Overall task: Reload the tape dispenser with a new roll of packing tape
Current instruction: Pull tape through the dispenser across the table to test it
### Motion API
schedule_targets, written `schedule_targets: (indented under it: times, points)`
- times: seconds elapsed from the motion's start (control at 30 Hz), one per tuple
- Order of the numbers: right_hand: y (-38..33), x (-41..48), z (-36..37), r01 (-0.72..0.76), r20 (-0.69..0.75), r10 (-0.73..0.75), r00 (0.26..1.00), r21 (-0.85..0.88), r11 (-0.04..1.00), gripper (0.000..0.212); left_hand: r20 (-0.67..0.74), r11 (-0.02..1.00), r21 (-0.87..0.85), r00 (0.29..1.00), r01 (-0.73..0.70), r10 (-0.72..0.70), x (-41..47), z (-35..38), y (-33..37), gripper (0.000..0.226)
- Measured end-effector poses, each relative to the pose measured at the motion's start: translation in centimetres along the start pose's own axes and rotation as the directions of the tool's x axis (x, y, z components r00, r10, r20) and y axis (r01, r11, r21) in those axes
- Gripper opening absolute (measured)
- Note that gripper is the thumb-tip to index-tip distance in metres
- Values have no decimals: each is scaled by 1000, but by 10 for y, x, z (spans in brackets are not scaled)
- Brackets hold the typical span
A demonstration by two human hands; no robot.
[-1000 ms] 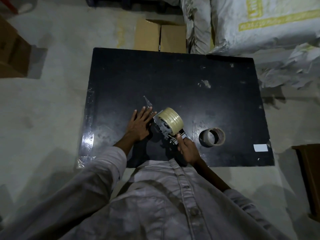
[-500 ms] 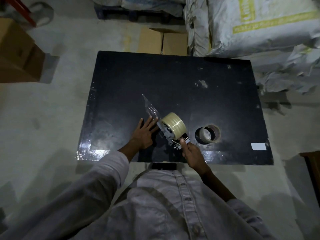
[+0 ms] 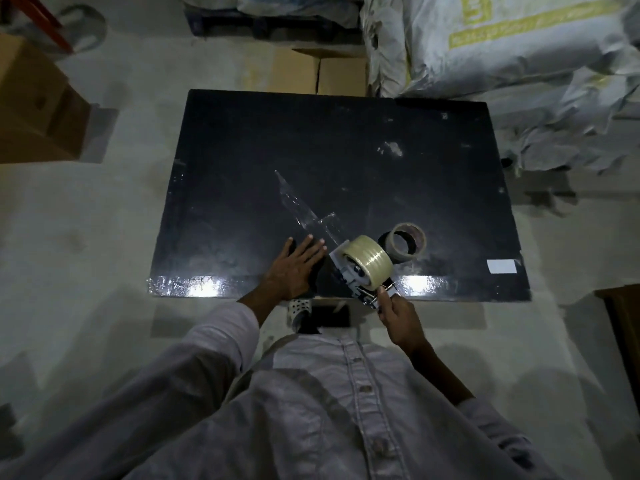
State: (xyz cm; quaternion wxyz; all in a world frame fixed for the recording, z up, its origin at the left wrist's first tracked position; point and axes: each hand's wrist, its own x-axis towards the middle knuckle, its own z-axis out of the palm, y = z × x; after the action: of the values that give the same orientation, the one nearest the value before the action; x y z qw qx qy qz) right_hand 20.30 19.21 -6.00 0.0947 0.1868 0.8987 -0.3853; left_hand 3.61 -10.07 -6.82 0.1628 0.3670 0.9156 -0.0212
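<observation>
STOREROOM RELOAD: A person works a dispenser [image 3: 356, 280] on a black tabletop [image 3: 346, 143] in dim light. R hand [image 3: 401, 320] is curled round the handle at the dispenser's near end. L hand [image 3: 294, 268] lies flat just left of the dispenser, fingers straight & spread, pressing the tabletop and holding nothing. The new roll [image 3: 369, 263], clear and full, sits on the dispenser's hub. A strip [image 3: 301, 209] of clear tape runs from the dispenser's front away to the far left, stuck along the tabletop & wrinkled partway. An empty core [image 3: 407, 242] stands just behind-right of the dispenser; touching or not, can't tell. Sacks [image 3: 502, 46] and cartons [image 3: 329, 71] lie well beyond the dispenser, off the tabletop.

Handling, by judgement: the dispenser looks light & rigid, w/ prob. a toothed cutter up front, so the handle is the safe hold. The roll is stiff w/ a smooth face, so it's best gripped by its sides. The strip is thin, limp and v. sticky, and likely to fold on itself unless taken at the end & held taut.
</observation>
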Motion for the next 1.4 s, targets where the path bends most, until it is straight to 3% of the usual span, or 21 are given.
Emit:
schedule_targets:
  times: [0.13, 0.3, 0.43, 0.73, 0.83, 0.9, 1.1, 1.3, 1.4]
  points:
    - [32, -33, -12, 20, -52, -21, 998, -19, 1000, 84, -48, 995, -36, 994, -97, 96, -6, 7, 29, 80]
    - [42, -46, -15, -9, -63, 8, 998, -17, 1000, 91, 45, 981, -11, 980, -194, 194, -4, -1, 66, 95]
    - [39, -45, -16, -57, -55, 55, 997, -25, 998, 90, 102, 993, 56, 990, -100, 94, -6, 3, 84, 110]
    - [25, -49, -22, -68, -63, 63, 996, -89, 994, 89, 135, 997, 69, 991, 15, -25, -12, 4, 97, 119]
    - [30, -68, -29, -89, -85, 76, 993, -162, 983, 69, 115, 997, 54, 991, 58, -64, -18, 7, 102, 126]
    - [40, -88, -33, -127, -112, 108, 988, -175, 976, 64, 117, 997, 61, 992, 48, -55, -20, 9, 105, 127]
    - [64, -120, -32, -216, -154, 193, 969, -145, 966, 85, 88, 997, 48, 994, 67, -71, -20, 15, 116, 150]
    - [56, -121, -37, -231, -159, 206, 966, -158, 960, 61, 89, 995, 34, 991, 93, -96, -21, 15, 119, 149]
    - [53, -124, -39, -216, -157, 194, 968, -139, 966, 67, 99, 993, 41, 988, 114, -118, -20, 15, 122, 149]
